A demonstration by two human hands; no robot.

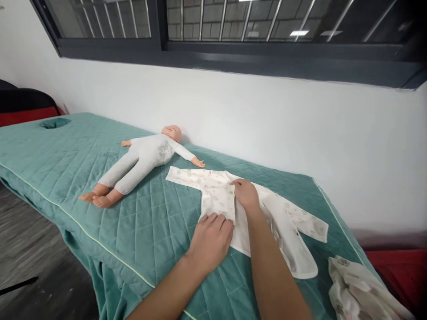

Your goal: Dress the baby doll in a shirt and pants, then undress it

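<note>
A white printed baby romper [213,189] lies spread flat on the teal quilted bed cover [100,213]. My left hand [210,238] rests on the romper's near edge, fingers curled over the fabric. My right hand [245,193] presses flat on the romper's middle, fingers together and stretched toward the sleeve. A baby doll [143,158] in a white suit lies on its back to the left of the romper, arms spread, one hand almost touching the romper's sleeve.
A crumpled pile of white printed cloth [356,289] sits at the bed's right near corner. The bed stands against a white wall [267,120] under a dark window. A face hole [54,123] is at the bed's far left end.
</note>
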